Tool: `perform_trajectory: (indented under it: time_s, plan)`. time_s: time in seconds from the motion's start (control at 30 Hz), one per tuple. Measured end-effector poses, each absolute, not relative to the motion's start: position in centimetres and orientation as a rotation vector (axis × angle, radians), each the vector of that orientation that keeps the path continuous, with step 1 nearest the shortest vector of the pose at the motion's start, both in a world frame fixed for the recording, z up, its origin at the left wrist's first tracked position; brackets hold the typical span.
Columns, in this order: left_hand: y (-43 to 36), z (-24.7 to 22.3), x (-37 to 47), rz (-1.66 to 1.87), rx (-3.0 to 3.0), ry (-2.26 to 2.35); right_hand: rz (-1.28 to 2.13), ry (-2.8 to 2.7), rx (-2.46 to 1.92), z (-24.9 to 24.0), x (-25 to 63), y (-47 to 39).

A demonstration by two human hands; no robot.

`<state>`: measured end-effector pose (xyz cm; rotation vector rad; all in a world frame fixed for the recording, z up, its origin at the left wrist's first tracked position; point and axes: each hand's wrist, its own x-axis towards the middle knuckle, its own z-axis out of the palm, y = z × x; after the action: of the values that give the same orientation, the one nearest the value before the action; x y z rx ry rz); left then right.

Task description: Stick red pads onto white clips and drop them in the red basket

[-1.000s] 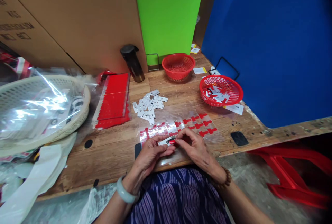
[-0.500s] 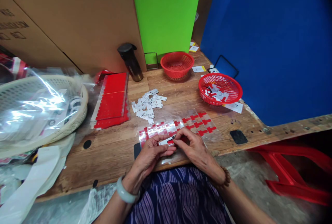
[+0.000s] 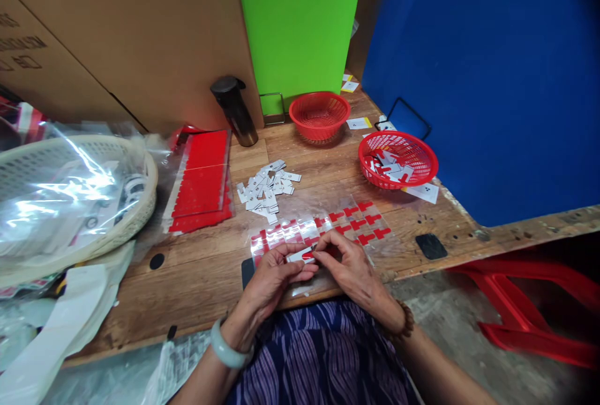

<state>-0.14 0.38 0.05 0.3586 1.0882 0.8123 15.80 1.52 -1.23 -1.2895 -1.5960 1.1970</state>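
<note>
Over the wooden bench [image 3: 201, 274] | left hand [image 3: 275, 272] pinches white card [image 3: 295, 258] above clear sheet [image 3: 307, 227] | right hand [image 3: 354, 269] pinches red piece [image 3: 307, 255] at the card's right end | risk: a tilting card or uneven finger pressure could leave the red piece crooked or creased

Tag pile [image 3: 269, 195] on table [image 3: 197, 283], behind plastic sheet [image 3: 337, 217].
</note>
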Motion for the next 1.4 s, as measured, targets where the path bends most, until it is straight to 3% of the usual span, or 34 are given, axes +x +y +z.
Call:
perform_trajectory:
  time_s: [0.8, 1.4]
  plan:
    - [0.1, -1.2, 0.2, 0.902, 0.514, 1.225, 1.247, -1.463, -1.387, -1.2, 15.1, 0.9]
    - [0.0, -0.8, 0.0, 0.844, 0.451, 1.203, 1.099, -1.622, -1.415, -0.9, 15.3, 1.1]
